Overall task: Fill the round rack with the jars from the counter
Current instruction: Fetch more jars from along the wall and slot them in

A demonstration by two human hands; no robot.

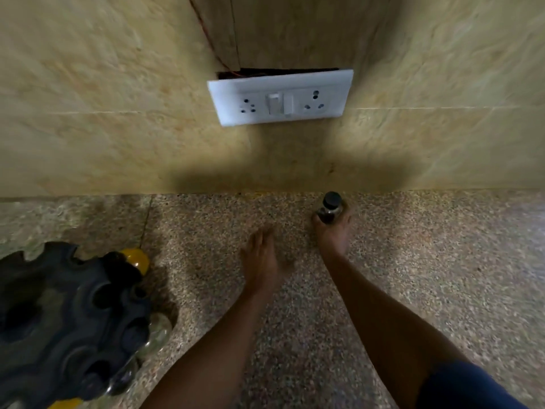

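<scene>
A small glass jar with a black lid [331,205] stands upright on the speckled counter [427,261] close to the back wall. My right hand [332,231] is wrapped around its lower part from the near side. My left hand [261,258] hovers flat over the counter to the left of the jar, fingers together and holding nothing. The round black rack [59,320] sits at the lower left, seen from above. Jars sit in its rim slots: a yellow one [136,260] at its far right and clear ones [157,335] on its right side.
A white switch and socket plate [280,97] hangs on the tiled wall [103,113] above the counter. A seam in the counter [147,219] runs near the rack.
</scene>
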